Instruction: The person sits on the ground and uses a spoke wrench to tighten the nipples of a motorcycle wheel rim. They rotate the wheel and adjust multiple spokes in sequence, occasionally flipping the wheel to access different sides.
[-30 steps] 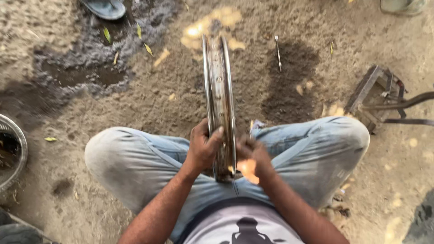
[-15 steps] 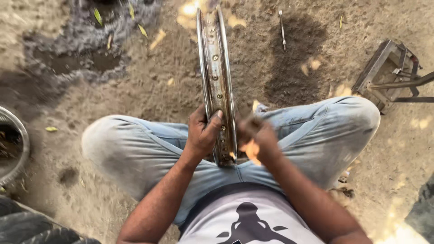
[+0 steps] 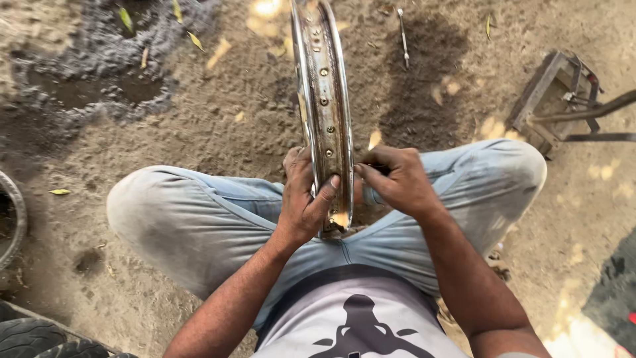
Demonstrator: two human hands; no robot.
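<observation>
While standing upright on its edge between the person's spread knees, the bare metal wheel rim (image 3: 323, 99) is running away from the body across the dirt ground (image 3: 218, 113), its far part going out of view at the top edge of the picture. Its inner channel, dotted with a row of spoke holes, is facing the camera, and its near end is resting down by the lap of the pale jeans (image 3: 199, 219).

The left hand (image 3: 301, 199) is gripping the rim from the left side, its fingers clamped on the metal, with the thumb lying across the channel and the other fingers wrapping round the far flange. The right hand (image 3: 397, 179) is sitting just to the right of the rim, its fingers curled together around something small and dark against the rim's edge; what that is, I cannot tell.

Further out, a thin metal rod (image 3: 402, 36) is lying on the ground near the top edge, to the right of the rim. A rusty metal frame (image 3: 553, 99) is standing near the right edge. A dark damp patch with a few yellow leaves (image 3: 126, 18) is spreading over the top left corner. Part of a round metal ring (image 3: 16, 219) is showing at the left edge, and a black tyre (image 3: 40, 338) is lying in the bottom left corner.
</observation>
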